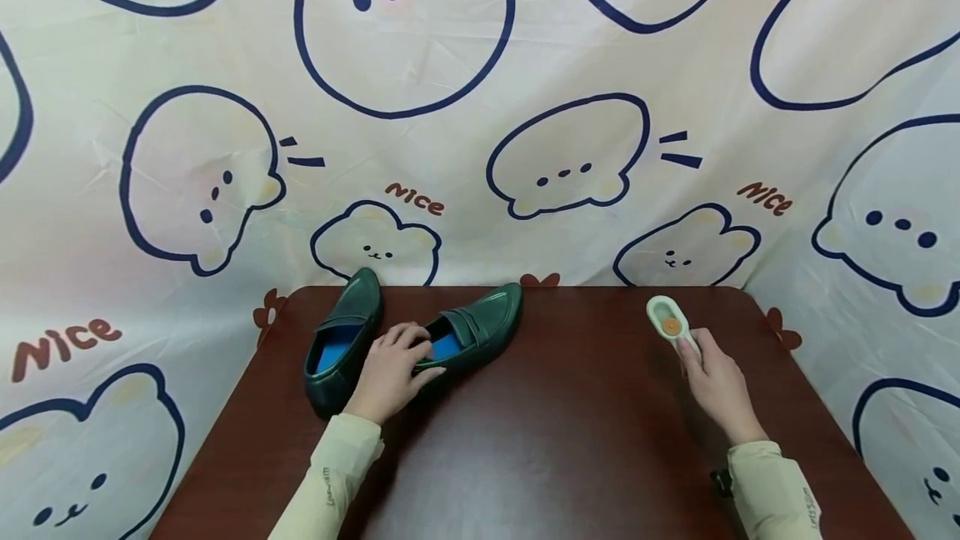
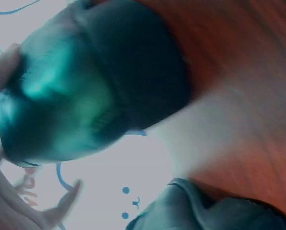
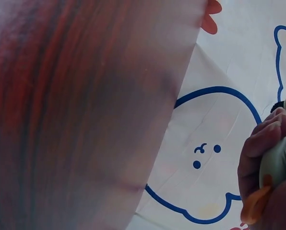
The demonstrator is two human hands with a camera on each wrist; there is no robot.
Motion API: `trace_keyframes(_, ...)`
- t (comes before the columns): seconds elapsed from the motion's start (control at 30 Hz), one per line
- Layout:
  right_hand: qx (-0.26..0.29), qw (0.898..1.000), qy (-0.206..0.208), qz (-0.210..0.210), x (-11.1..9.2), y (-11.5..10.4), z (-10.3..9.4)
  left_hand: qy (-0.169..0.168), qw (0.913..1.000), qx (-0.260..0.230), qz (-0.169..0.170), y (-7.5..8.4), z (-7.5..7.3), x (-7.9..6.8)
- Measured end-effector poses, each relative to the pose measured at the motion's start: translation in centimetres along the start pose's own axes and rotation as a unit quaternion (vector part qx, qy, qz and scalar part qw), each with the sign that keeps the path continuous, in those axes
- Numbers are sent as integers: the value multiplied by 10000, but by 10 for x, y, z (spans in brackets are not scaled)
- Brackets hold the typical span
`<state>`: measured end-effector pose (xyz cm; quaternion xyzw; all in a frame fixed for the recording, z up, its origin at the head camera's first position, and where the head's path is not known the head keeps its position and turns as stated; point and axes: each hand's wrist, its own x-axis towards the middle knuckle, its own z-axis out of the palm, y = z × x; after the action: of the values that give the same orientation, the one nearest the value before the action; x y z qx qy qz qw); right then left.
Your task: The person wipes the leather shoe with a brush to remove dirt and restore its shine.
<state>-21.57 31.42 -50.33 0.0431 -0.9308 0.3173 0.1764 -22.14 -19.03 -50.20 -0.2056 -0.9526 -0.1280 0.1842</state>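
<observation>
Two dark green loafers with blue insoles rest at the table's back left. The left loafer [image 1: 330, 377] points away, and the right loafer [image 1: 480, 327] points toward the back right. My left hand [image 1: 386, 369] is at the right loafer's heel and opening, its thumb stretched apart. In the left wrist view a blurred loafer [image 2: 66, 96] looms beside spread fingers [image 2: 1, 72], with part of another loafer [image 2: 220, 215] below. My right hand [image 1: 720, 386] grips the handle of a pale green tool [image 1: 662, 307] with an oval head and an orange round spot; its exact kind is unclear.
Both shoes stand on a dark brown wooden table [image 1: 540, 440]. A pale cloth [image 1: 465, 157] printed with cartoon bears hangs behind the table and at its sides. A small black object [image 1: 722, 482] sits at my right wrist.
</observation>
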Motion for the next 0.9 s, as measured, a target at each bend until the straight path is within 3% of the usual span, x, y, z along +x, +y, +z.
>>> trace_keyframes(0.07, 24, 10000, -29, 28, -1, 0, 0, -281, 9964, -264, -760, 5, -4, 0)
trace_keyframes(0.13, 56, 10000, -44, 47, -2, -1, 0, -596, 9870, -541, -1392, 9, -7, -1)
trace_keyframes(0.23, 102, 9999, -75, 57, -2, -1, -1, -902, 9744, -893, -1856, 11, -8, -4)
trace_keyframes(0.5, 127, 9999, -61, 66, 1, 1, -2, -785, 9770, -1251, -1540, 1, -4, -1)
trace_keyframes(0.73, 219, 9997, -113, 88, -1, 0, -1, -1345, 9649, -1908, -1199, -5, -1, 9)
trace_keyframes(0.9, 268, 9995, -151, 105, 0, 2, -3, -1739, 9514, -2334, -1006, -2, 6, 26)
